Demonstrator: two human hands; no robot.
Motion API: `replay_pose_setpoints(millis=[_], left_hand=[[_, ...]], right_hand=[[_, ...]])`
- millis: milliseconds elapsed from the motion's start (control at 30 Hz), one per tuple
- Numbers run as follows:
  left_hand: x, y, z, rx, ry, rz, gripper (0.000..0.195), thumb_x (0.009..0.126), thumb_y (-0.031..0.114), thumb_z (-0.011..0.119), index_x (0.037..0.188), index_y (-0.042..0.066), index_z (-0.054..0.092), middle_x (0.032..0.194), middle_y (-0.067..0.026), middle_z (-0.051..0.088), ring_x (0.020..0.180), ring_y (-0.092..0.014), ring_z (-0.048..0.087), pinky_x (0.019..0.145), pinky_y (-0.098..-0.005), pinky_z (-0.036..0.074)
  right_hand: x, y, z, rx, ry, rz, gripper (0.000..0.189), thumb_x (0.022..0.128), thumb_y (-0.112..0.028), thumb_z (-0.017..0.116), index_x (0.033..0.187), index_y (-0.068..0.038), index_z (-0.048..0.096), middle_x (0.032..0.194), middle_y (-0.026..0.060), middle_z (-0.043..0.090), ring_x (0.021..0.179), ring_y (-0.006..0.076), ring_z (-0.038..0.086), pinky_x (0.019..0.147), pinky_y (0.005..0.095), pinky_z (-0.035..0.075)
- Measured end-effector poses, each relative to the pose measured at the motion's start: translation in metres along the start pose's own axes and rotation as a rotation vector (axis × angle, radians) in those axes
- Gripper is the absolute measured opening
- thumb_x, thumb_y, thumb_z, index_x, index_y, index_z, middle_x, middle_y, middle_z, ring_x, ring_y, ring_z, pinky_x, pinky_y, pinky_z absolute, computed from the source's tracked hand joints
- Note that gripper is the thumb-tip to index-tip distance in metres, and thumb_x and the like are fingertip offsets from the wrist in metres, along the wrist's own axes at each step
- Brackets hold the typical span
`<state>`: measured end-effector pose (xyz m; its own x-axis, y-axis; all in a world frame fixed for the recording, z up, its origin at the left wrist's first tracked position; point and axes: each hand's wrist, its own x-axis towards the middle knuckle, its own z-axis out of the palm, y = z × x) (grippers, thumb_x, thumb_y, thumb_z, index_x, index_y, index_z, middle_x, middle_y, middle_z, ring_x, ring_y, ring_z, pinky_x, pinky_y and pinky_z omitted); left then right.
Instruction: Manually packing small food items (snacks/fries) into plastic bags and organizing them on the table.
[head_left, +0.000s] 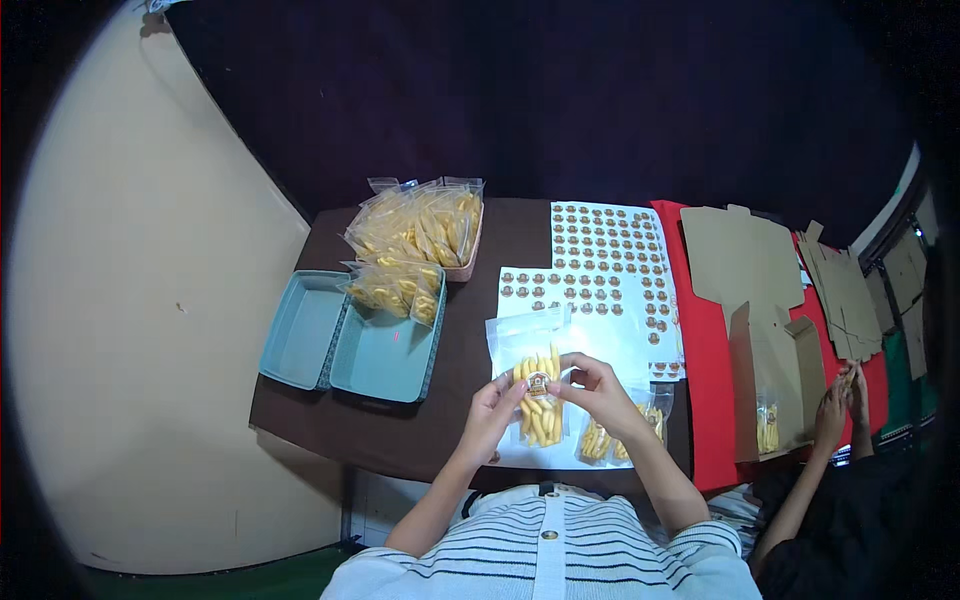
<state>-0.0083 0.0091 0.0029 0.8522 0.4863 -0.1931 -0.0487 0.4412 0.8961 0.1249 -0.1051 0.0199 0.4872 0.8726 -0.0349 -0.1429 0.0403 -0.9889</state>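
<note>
Between both hands is a clear plastic pouch (538, 427) of yellow stick-shaped snacks, with a round brown sticker (537, 385) on its front. My left hand (491, 412) grips the pouch's left edge, its thumb beside the sticker. On the other edge, my right hand (604, 394) holds the pouch, its thumb at the sticker's right side. Below the pouch lie white sheets of round stickers (517, 300), some spots bare. Partly hidden by my right forearm, a few filled pouches (595, 442) rest on the sheet near the table's front edge.
Filled pouches (420, 225) heap over a pink basket (474, 262). An open blue box (382, 367) holds more. Right, on a red cloth (705, 412), stand an open cardboard box (742, 397) with a pouch inside and flattened cardboard (840, 300). Another person's hands (840, 401) are beside it.
</note>
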Motion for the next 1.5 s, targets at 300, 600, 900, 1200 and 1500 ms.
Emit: replay_pose_setpoints(millis=[300,600,900,1200,1500], left_hand=[[0.004,-0.013,-0.001,0.485,0.039,0.356,0.033,0.085,0.015,0.058,0.113,-0.002,0.054,0.102,-0.0075,0.057,0.092,-0.014,0.055,0.074,-0.0236,0.047],[0.000,0.004,-0.001,0.570,-0.096,0.261,0.027,0.082,0.013,0.062,0.104,-0.001,0.059,0.104,-0.0048,0.054,0.082,-0.007,0.049,0.067,-0.0197,0.041],[0.004,0.000,-0.009,0.320,-0.114,0.049,0.031,0.085,0.013,0.058,0.112,-0.001,0.054,0.102,-0.0059,0.057,0.094,-0.012,0.052,0.084,-0.0251,0.041],[0.007,0.023,-0.004,0.658,0.128,0.440,0.007,0.083,0.002,0.056,0.088,-0.003,0.058,0.083,-0.0028,0.056,0.076,-0.007,0.053,0.065,-0.0201,0.045],[0.007,0.019,-0.004,0.814,0.188,0.655,0.010,0.079,0.001,0.060,0.087,-0.003,0.058,0.081,-0.0097,0.057,0.072,-0.017,0.057,0.065,-0.0260,0.046]], right_hand=[[-0.004,0.010,0.009,-0.182,0.137,-0.109,0.026,0.076,-0.021,0.069,0.091,-0.002,0.059,0.080,0.0015,0.058,0.067,0.0068,0.052,0.058,0.0198,0.041],[-0.004,0.017,0.002,-0.244,0.142,-0.100,0.029,0.074,-0.025,0.071,0.085,0.000,0.061,0.074,0.0036,0.059,0.063,0.0069,0.051,0.053,0.0215,0.041],[-0.011,0.019,-0.009,-0.207,0.047,-0.032,0.030,0.079,-0.021,0.066,0.099,0.000,0.058,0.087,0.0065,0.060,0.074,0.0088,0.056,0.059,0.0220,0.046],[-0.014,0.010,-0.002,-0.569,0.308,-0.268,0.050,0.070,-0.027,0.072,0.108,-0.003,0.051,0.102,0.0088,0.054,0.095,0.0237,0.053,0.085,0.0351,0.039],[-0.012,-0.026,0.003,-0.891,0.424,-0.423,0.047,0.068,-0.031,0.071,0.105,-0.007,0.055,0.097,0.0059,0.054,0.083,0.0202,0.052,0.085,0.0372,0.030]])
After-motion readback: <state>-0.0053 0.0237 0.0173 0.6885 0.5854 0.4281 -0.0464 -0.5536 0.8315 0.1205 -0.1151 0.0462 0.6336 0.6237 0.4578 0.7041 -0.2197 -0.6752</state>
